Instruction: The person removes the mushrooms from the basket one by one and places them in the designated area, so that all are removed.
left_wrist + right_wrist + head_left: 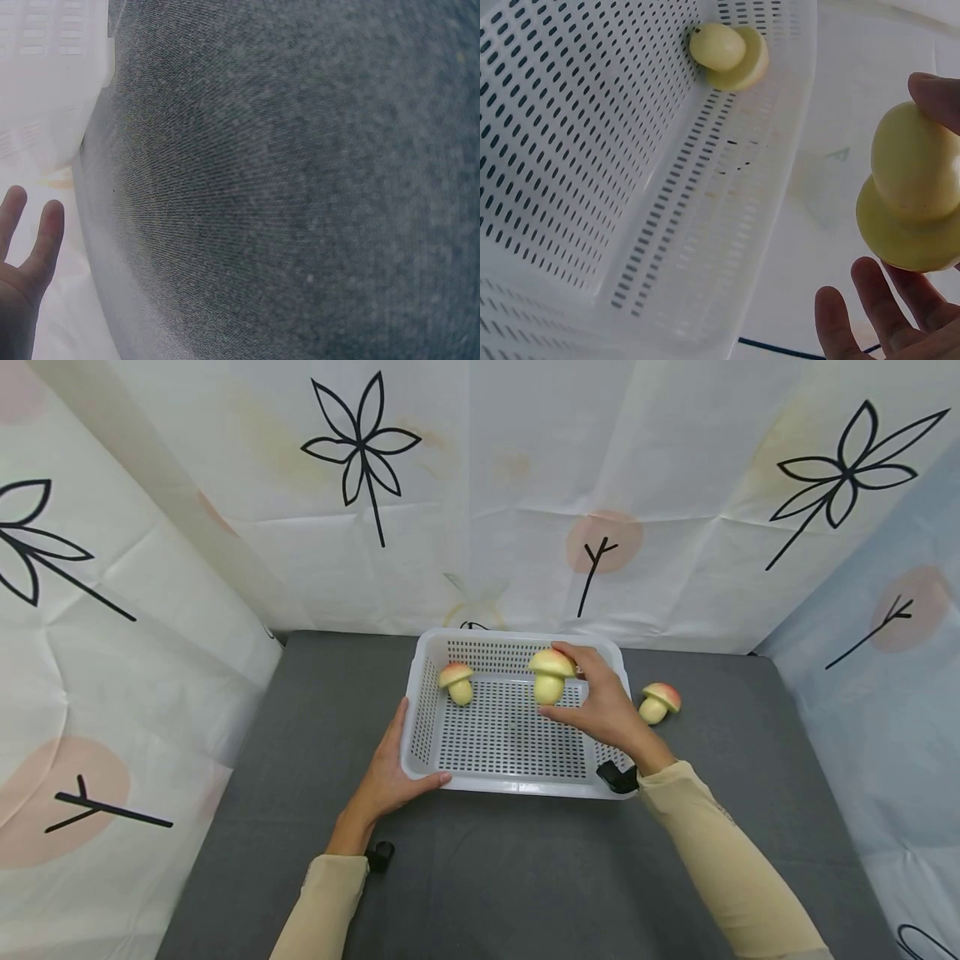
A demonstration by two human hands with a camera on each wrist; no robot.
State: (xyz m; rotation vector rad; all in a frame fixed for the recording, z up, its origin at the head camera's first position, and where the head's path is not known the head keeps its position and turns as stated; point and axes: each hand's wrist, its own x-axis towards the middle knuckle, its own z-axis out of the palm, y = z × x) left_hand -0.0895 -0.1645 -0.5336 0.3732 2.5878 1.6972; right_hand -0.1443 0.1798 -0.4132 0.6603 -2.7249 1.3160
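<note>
A white perforated plastic basket [517, 787] stands on the dark cloth. My right hand [600, 706] holds a toy mushroom [550, 675] over the basket, pinched between thumb and fingers; its pale stem points down in the head view. The right wrist view shows that mushroom [913, 172] large beside the fingers. Another toy mushroom [457, 683], with a reddish-yellow cap, leans inside the basket at its left wall. At the basket's front left corner is my left hand [386, 777], fingers straight along the side and thumb at the front rim. Its fingertips [49, 225] show in the left wrist view.
A third toy mushroom [658, 702] lies on the dark cloth [480, 877], just right of the basket and close to my right wrist. White fabric with leaf drawings [517, 460] rises behind the table and along both sides.
</note>
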